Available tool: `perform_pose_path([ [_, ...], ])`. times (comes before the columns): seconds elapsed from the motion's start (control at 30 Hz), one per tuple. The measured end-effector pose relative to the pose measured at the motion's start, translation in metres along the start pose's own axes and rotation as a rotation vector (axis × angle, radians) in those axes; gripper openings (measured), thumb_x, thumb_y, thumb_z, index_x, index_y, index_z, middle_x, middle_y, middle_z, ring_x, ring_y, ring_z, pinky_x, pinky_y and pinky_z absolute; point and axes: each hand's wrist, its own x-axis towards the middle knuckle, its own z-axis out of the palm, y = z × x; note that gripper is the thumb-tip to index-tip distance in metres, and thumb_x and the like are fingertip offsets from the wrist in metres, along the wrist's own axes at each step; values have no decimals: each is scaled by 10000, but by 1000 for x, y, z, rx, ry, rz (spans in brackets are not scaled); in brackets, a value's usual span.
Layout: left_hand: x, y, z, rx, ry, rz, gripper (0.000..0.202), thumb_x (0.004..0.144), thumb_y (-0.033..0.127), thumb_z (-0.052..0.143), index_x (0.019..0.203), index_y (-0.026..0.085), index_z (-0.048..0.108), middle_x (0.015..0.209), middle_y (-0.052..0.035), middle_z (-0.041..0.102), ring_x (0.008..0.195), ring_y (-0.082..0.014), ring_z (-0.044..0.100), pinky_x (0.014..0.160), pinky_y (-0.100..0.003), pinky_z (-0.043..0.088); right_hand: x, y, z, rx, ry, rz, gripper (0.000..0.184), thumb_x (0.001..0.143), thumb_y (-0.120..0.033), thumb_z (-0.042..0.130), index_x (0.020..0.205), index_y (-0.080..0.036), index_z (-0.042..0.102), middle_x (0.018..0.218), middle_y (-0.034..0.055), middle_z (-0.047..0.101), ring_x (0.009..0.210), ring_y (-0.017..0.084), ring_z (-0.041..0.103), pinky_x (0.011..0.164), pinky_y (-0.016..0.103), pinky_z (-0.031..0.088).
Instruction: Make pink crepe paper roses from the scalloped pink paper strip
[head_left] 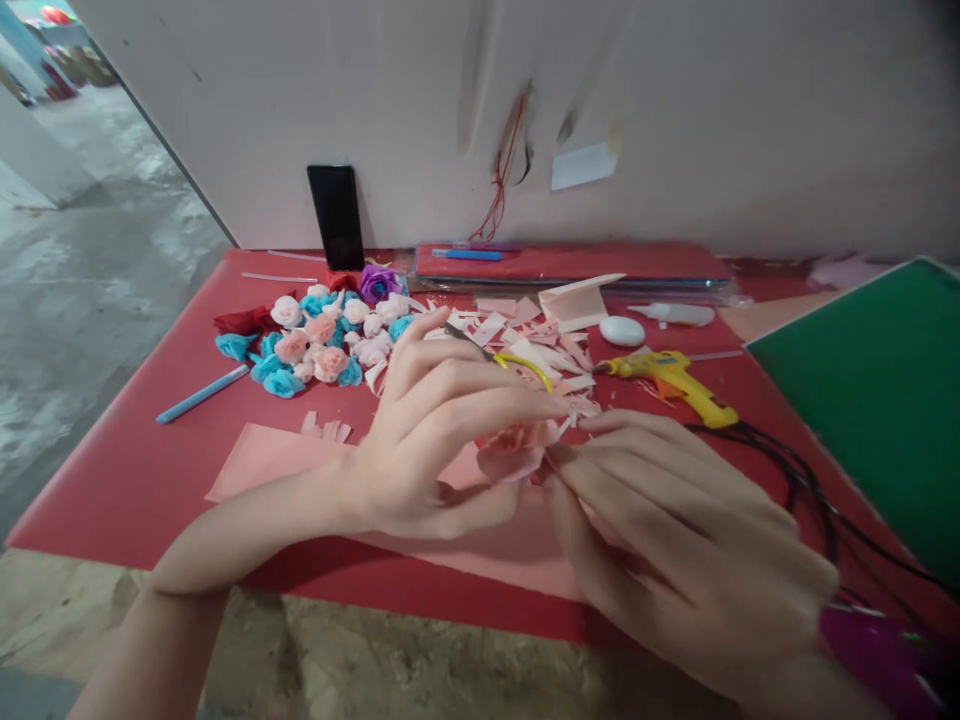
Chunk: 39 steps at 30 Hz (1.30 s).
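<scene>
A pink paper flower (516, 452) is between my two hands, above the red table sheet. My left hand (442, 430) curves around it, the thumb below and the fingers over the top. Thumb and fingers of my right hand (675, 540) pinch the right side of the flower near its base. Under both hands lies a sheet of pink paper (255, 465). Just beyond my left fingers are yellow-handled scissors (529, 368), lying on pink and white paper scraps (551, 350). Part of the flower is hidden by my fingers.
Finished paper flowers (322, 335) in several colours cluster at left, near a blue pen (202, 393). A yellow glue gun (671, 380) with black cable lies right, beside a green board (870, 400). A black phone (335, 215) leans on the back wall.
</scene>
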Motion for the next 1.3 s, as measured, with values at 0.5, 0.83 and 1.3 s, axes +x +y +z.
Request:
perform_pose_path([
  [0.5, -1, 5, -1, 41, 52, 100, 137, 781, 189, 570, 899, 256, 552, 766, 38, 664, 733, -153, 568, 978, -430, 411, -6, -4, 1, -228, 29, -148, 123, 823, -125, 514, 768, -222, 567, 600, -16, 665, 584, 143, 579, 705, 340, 509],
  [0.83, 20, -3, -26, -644, -495, -554, 206, 901, 178, 420, 739, 161, 547, 752, -8, 597, 756, -110, 563, 738, -240, 475, 0, 18, -3, 103, -128, -169, 183, 796, -75, 502, 920, -198, 556, 714, -29, 684, 748, 169, 565, 880, 412, 375],
  [1.3, 22, -1, -32, -877, -692, -675, 83, 798, 153, 588, 727, 161, 545, 755, -3, 602, 740, -104, 580, 728, -215, 486, 1, 31, 0, 221, -173, -225, 221, 804, -36, 463, 897, -218, 547, 770, -7, 664, 850, 177, 521, 906, 419, 379],
])
